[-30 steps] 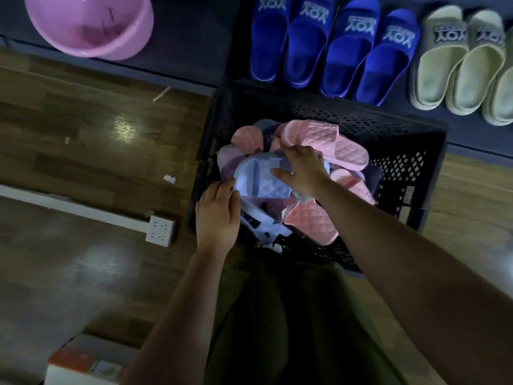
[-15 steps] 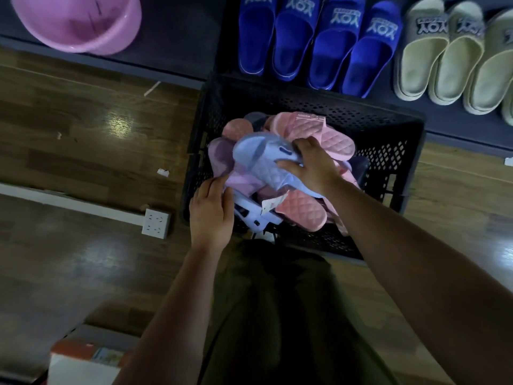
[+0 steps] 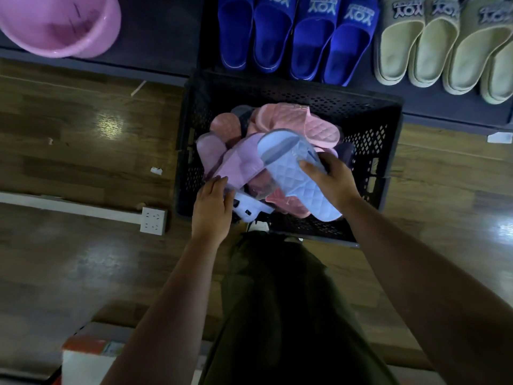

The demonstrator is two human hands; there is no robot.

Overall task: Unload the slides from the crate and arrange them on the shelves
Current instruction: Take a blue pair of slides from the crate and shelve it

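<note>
A black perforated crate (image 3: 374, 134) stands on the floor against the low dark shelf (image 3: 166, 37), piled with pink and mauve quilted slides. My right hand (image 3: 330, 179) grips a light blue quilted slide (image 3: 291, 170) by its side, lifted over the pile. At the crate's near left corner my left hand (image 3: 212, 209) holds the heel of a mauve slide (image 3: 241, 162), above a white slide (image 3: 249, 208). A pink slide (image 3: 305, 123) lies on top at the back. Several blue slides (image 3: 299, 37) and beige slides (image 3: 433, 45) stand in a row on the shelf.
A pink plastic basin (image 3: 58, 26) sits on the shelf's left end. A white power strip (image 3: 152, 220) with its cable channel lies on the wood floor left of the crate. A white and orange box (image 3: 91, 359) is at the bottom left. My dark trouser legs fill the lower middle.
My right hand has pulled the blue slide up and to the right, out of the pile. My left hand has stayed at the crate's near left corner on the mauve slide.
</note>
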